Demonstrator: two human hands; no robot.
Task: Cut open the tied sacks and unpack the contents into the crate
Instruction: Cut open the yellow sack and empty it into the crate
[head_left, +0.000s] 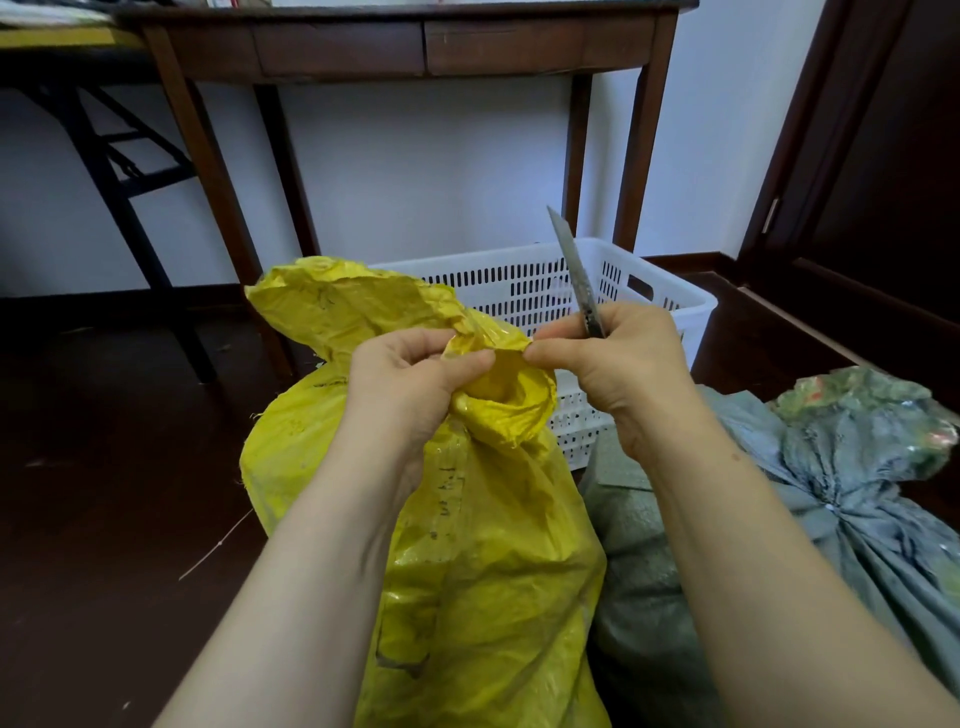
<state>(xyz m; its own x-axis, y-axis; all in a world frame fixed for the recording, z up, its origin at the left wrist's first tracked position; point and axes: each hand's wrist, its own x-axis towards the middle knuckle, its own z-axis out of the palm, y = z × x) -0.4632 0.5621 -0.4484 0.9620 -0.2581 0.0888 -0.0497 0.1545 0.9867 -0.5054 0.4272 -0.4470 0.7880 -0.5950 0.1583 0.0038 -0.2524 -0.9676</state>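
Observation:
A yellow woven sack (483, 545) stands on the dark floor in front of me, its gathered neck bunched at the top. My left hand (410, 384) pinches the yellow neck fabric from the left. My right hand (618, 358) pinches the same fold from the right and also grips a knife (574, 270), whose blade points up and away. A grey-green sack (852, 499), tied shut at its neck, lies to the right. Behind the yellow sack stands a white slotted plastic crate (670, 296); what is inside it is hidden.
A dark wooden table (405, 47) stands against the white wall behind the crate, its legs close to the crate. A black folding frame (119, 171) is at the left. A dark door (883, 171) is at the right. A thin loose string (218, 543) lies on the floor.

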